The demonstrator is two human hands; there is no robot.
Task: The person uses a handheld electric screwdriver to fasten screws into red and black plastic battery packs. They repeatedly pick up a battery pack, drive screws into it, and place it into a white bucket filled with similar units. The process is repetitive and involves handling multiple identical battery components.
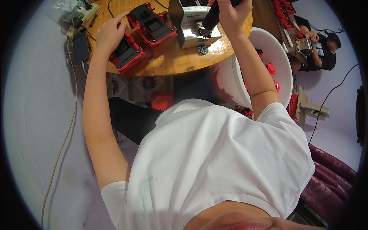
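My right hand is wrapped round a black cylindrical power screwdriver. Its lower end points down at a metal screw feeder, close to the small mechanism on the feeder's front. Beside the feeder's base lies a small heap of screws. My left hand rests at the near left red-and-black plastic housing, its thumb and index finger spread apart. A second red-and-black housing sits to the right of it. Both housings are raised on reddish-brown blocks. The right hand's fingers are partly cut off by the upper edge.
The round wooden table has its curved edge towards me. A white tub with red parts stands at the right. Power plugs and a dark phone-like slab lie at the left. Another person sits at the far right.
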